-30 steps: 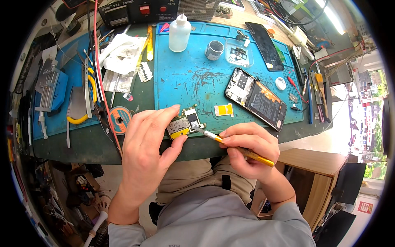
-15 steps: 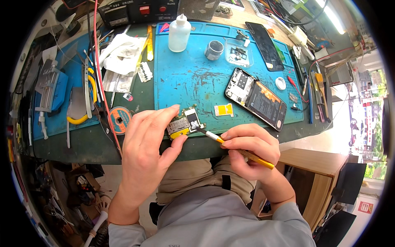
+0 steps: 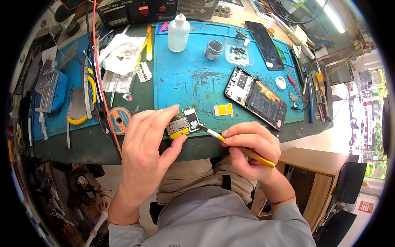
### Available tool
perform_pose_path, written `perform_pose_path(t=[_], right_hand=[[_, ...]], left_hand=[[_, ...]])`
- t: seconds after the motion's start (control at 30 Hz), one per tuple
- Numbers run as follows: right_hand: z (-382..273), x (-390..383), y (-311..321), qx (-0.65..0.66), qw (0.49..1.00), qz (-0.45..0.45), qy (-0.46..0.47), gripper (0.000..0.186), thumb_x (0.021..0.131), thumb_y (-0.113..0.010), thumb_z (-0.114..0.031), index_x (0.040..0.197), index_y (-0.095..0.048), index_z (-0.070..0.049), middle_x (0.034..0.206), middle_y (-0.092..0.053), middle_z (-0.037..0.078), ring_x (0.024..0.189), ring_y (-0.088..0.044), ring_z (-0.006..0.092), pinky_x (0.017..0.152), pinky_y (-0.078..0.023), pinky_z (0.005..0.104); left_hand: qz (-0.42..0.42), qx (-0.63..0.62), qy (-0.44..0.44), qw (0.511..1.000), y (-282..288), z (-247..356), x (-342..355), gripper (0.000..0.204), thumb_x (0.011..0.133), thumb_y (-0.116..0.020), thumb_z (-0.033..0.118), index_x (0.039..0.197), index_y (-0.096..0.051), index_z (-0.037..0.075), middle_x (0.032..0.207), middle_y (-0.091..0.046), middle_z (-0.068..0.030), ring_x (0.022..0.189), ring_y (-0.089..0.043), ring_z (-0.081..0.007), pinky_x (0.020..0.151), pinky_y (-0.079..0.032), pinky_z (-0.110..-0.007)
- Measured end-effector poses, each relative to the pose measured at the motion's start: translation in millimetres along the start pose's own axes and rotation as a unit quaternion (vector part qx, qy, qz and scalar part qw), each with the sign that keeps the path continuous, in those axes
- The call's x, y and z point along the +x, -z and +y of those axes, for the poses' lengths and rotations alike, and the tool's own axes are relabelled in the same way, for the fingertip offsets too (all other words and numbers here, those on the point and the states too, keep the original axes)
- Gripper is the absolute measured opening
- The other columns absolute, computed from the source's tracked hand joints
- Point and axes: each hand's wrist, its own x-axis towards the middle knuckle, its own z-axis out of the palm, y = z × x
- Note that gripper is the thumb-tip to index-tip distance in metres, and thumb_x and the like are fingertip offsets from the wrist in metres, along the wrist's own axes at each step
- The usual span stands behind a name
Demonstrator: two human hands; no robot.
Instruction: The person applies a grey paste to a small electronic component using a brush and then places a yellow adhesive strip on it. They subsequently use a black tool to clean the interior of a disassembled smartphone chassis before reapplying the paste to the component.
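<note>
My left hand (image 3: 146,142) steadies a small phone circuit board (image 3: 180,124) at the near edge of the blue mat, fingertips at its far side and thumb at its near side. The board carries silver shields, a yellow strip and a whitish-grey patch. In my right hand (image 3: 256,149), pinched like a pen, is a thin brush (image 3: 213,133) with a yellow handle, silver collar and dark tip. That tip is at the board's right side, by the patch; whether it touches is too small to tell. Right of the board lies a yellow-and-white piece (image 3: 223,109).
An opened phone body (image 3: 263,103) lies to the right, below a black screen panel (image 3: 265,45). Farther back stand a white bottle (image 3: 179,35), a jar of grey paste (image 3: 214,50) and a clear parts tray (image 3: 238,53). A solder reel (image 3: 120,120) sits left of my hand.
The brush tip has shifted slightly to the right and away from me across the board's patch. My left hand and the board have stayed in place.
</note>
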Motion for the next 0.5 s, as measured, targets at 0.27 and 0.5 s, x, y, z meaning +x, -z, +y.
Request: perform_pose_path(t=[0.27, 0.5], right_hand=[[0.5, -0.4, -1.8, 0.018, 1.000, 0.010, -0.010, 0.028, 0.073, -0.072, 0.011, 0.099, -0.075, 0.001, 0.101, -0.074, 0.016, 0.083, -0.074, 0.0211, 0.070, -0.060, 0.0302], [1.4, 4.7, -1.2, -0.001, 1.000, -0.004, 0.013, 0.028, 0.074, -0.073, 0.012, 0.100, -0.075, 0.001, 0.102, -0.074, 0.016, 0.086, -0.074, 0.0224, 0.074, -0.061, 0.0305]], left_hand=[[-0.002, -0.001, 0.004, 1.000, 0.4, 1.4, 0.3, 0.058, 0.073, -0.084, -0.003, 0.128, -0.067, 0.003, 0.117, -0.074, -0.0090, 0.110, -0.066, -0.0293, 0.096, -0.051, -0.040], [-0.002, -0.002, 0.005, 1.000, 0.4, 1.6, 0.6, 0.058, 0.073, -0.084, -0.003, 0.128, -0.067, 0.003, 0.117, -0.074, -0.0093, 0.109, -0.066, -0.0294, 0.096, -0.052, -0.040]])
